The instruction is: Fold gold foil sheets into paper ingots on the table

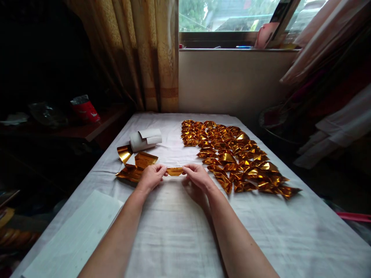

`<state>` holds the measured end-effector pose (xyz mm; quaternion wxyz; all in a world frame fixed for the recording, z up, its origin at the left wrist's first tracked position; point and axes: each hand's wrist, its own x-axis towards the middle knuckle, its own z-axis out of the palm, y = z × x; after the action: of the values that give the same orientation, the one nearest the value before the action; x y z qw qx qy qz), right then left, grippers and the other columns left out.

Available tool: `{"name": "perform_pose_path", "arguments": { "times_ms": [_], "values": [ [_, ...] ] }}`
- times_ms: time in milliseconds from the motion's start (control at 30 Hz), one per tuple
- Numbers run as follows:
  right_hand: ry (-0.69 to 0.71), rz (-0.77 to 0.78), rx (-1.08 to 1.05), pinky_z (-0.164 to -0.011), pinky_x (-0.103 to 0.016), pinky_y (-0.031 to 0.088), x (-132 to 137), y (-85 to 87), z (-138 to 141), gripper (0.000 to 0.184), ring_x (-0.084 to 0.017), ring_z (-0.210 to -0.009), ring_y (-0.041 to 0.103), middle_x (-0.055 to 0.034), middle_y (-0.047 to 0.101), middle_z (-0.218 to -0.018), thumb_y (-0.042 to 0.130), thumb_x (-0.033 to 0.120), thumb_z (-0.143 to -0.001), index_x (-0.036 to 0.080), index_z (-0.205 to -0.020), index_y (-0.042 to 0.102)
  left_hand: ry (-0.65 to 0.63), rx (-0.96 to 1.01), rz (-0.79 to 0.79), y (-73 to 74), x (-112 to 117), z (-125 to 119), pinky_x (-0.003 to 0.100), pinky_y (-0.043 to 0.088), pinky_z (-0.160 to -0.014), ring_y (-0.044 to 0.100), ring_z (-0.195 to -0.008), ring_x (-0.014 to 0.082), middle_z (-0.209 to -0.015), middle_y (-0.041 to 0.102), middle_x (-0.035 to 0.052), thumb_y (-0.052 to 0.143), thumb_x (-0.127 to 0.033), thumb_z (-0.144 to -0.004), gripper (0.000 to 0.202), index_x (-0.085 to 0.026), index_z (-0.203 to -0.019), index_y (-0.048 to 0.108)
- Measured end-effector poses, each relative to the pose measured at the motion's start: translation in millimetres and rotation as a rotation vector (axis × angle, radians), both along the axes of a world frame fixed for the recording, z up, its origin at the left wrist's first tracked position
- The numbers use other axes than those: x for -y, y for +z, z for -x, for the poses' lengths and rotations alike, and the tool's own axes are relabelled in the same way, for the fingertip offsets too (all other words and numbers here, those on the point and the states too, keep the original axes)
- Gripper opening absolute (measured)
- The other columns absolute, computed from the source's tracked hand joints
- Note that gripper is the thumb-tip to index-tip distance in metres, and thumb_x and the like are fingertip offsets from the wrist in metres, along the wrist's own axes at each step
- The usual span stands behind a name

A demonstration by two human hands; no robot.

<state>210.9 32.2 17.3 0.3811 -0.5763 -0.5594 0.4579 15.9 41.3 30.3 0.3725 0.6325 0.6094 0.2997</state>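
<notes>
Between my two hands, a small piece of folded gold foil paper (174, 172) is stretched level just above the white cloth. My left hand (152, 177) pinches its left end, and my right hand (197, 175) pinches the right end. Its lower edge tapers in at the corners. Loose gold foil sheets (146, 159) lie behind and left of my left hand, some curled. Several finished-looking folded gold foil pieces (227, 157) fill the far right of the table in rows, the nearest close to my right wrist.
A curled white paper roll (142, 139) lies behind the foil sheets. On the white-covered table (171, 247), a pale flat sheet (78, 231) rests at the front left. A red packet (85, 109) stands on a dark side table. Clothes hang at right.
</notes>
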Motion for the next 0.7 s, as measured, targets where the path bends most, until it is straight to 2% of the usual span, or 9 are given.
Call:
{"name": "perform_pose_path", "arguments": {
  "times_ms": [133, 300, 500, 700],
  "values": [
    [-0.046, -0.014, -0.059, -0.049, -0.021, 0.040, -8, -7.4, -3, 0.035, -0.010, -0.048, 0.050, -0.0004, 0.063, -0.062, 0.053, 0.046, -0.077, 0.016, -0.071, 0.069, 0.069, 0.046, -0.046, -10.1, -2, -11, 0.022, 0.042, -0.047, 0.060, -0.052, 0.0138, -0.076, 0.074, 0.0056, 0.049, -0.054, -0.079, 0.042, -0.016, -0.080, 0.069],
    [-0.093, -0.051, -0.095, -0.049, -0.022, 0.036, -13, -14.1, -6, 0.034, -0.010, -0.050, 0.047, 0.0023, 0.057, -0.057, 0.058, 0.049, -0.073, 0.017, -0.067, 0.068, 0.122, 0.103, -0.163, -20.2, 2, -15, 0.023, 0.047, -0.054, 0.062, -0.056, 0.0150, -0.069, 0.073, 0.0036, 0.052, -0.055, -0.079, 0.041, -0.017, -0.076, 0.069],
    [-0.113, -0.021, -0.253, -0.049, -0.021, 0.036, -13, -9.9, -5, 0.024, -0.009, -0.051, 0.046, 0.0033, 0.058, -0.058, 0.063, 0.040, -0.064, 0.017, -0.071, 0.068, 0.108, 0.082, -0.280, -24.7, 6, -16, 0.021, 0.047, -0.053, 0.062, -0.054, 0.0131, -0.065, 0.072, 0.0003, 0.056, -0.049, -0.081, 0.034, -0.019, -0.075, 0.070],
    [-0.123, 0.034, -0.239, -0.048, -0.020, 0.038, -13, -8.9, -6, 0.019, -0.009, -0.050, 0.048, 0.0042, 0.058, -0.056, 0.062, 0.033, -0.062, 0.017, -0.070, 0.068, 0.096, 0.054, -0.344, -26.2, 8, -15, 0.020, 0.049, -0.058, 0.064, -0.059, 0.0122, -0.071, 0.074, -0.0001, 0.059, -0.045, -0.083, 0.029, -0.020, -0.081, 0.073]
  ]
}}
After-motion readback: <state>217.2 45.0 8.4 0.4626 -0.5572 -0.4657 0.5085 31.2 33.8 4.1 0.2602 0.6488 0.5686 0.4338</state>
